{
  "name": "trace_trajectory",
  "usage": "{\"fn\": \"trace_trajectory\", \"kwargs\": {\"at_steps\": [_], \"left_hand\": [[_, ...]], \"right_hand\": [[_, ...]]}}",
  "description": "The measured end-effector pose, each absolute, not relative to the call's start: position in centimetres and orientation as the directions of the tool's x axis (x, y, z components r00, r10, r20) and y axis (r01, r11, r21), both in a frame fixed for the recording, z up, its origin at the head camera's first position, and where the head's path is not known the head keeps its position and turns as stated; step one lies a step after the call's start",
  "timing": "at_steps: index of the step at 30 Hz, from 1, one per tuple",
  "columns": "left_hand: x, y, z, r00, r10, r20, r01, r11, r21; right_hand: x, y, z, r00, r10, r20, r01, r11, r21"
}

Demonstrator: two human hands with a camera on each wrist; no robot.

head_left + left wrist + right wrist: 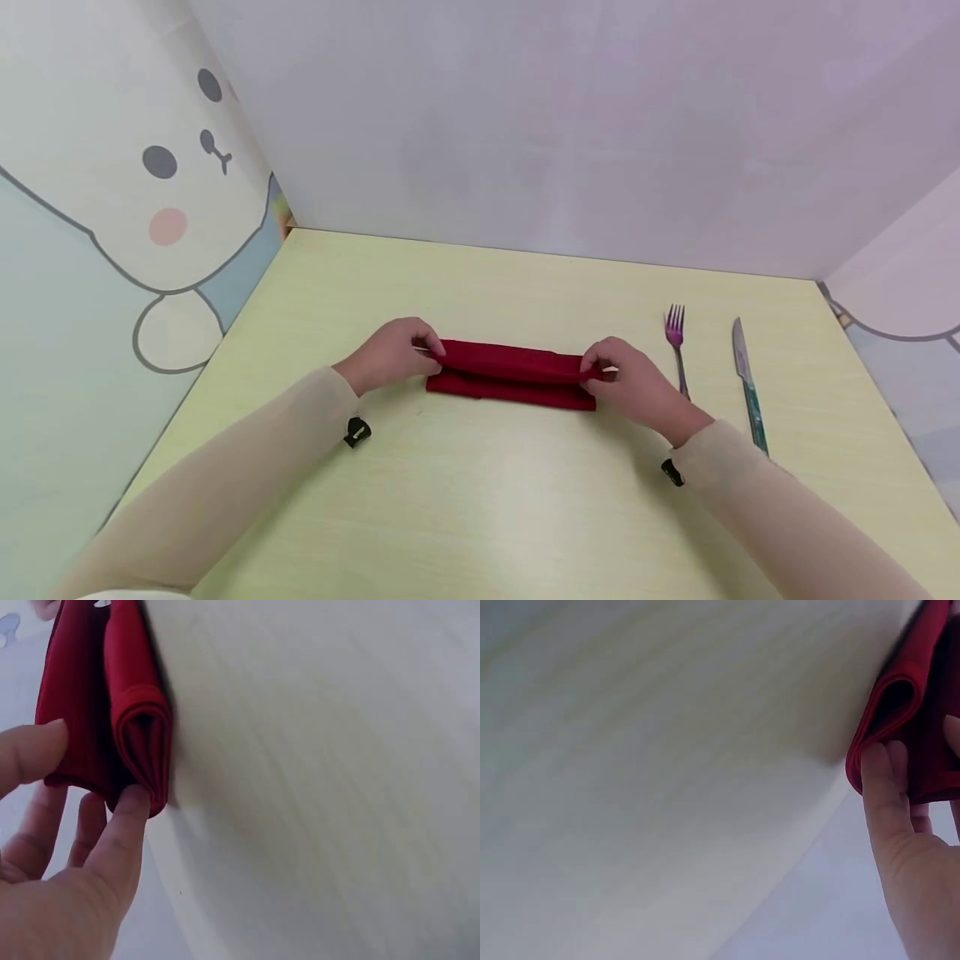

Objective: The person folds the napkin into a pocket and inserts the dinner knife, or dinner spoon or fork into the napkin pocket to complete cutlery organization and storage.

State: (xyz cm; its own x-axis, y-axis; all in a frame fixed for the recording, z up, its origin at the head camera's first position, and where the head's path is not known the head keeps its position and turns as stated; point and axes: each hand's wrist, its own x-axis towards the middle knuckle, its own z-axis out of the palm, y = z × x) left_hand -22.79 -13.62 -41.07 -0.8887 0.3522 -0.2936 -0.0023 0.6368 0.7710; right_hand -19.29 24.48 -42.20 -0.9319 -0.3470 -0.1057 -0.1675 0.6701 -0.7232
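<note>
Left hand (pixel 396 354) and right hand (pixel 637 379) are pinching opposite ends of the folded cloth (pixel 513 360), which is lying on the tabletop (pixel 480 500); neat folding is probably requiring both ends held level and taut.

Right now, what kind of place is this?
Maybe an indoor booth or dining nook around a pale table: there's a cartoon-printed wall beside it, and a fork and table knife lie on top.
</note>
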Motion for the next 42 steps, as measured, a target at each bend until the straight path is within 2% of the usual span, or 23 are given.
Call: {"fn": "trace_trajectory", "kwargs": {"at_steps": [8,14,17,23,31,42], "left_hand": [[-21.6,-12.5,-41.1,-0.884,0.430,-0.181,0.253,0.768,0.589],[-21.2,-12.1,-41.3,-0.875,0.446,-0.189,0.316,0.821,0.476],[-21.0,-12.3,-41.3,-0.873,0.451,-0.188,0.332,0.829,0.449],[-21.0,-12.8,-41.2,-0.853,0.489,-0.185,0.372,0.817,0.441],[-21.0,-13.3,-41.4,-0.838,0.522,-0.161,0.427,0.809,0.403],[-20.7,-12.0,-41.5,-0.774,0.609,-0.174,0.578,0.792,0.198]], "right_hand": [[-18.0,23.6,-42.5,-0.860,-0.509,-0.020,-0.460,0.793,-0.399],[-17.5,23.5,-42.9,-0.791,-0.609,0.059,-0.609,0.775,-0.168],[-17.4,23.6,-42.8,-0.768,-0.635,0.084,-0.640,0.762,-0.100],[-17.4,23.6,-42.6,-0.770,-0.634,0.073,-0.637,0.758,-0.141],[-17.6,24.0,-42.7,-0.778,-0.626,-0.055,-0.592,0.760,-0.267],[-17.3,22.7,-43.0,-0.746,-0.660,-0.091,-0.647,0.750,-0.135]]}}
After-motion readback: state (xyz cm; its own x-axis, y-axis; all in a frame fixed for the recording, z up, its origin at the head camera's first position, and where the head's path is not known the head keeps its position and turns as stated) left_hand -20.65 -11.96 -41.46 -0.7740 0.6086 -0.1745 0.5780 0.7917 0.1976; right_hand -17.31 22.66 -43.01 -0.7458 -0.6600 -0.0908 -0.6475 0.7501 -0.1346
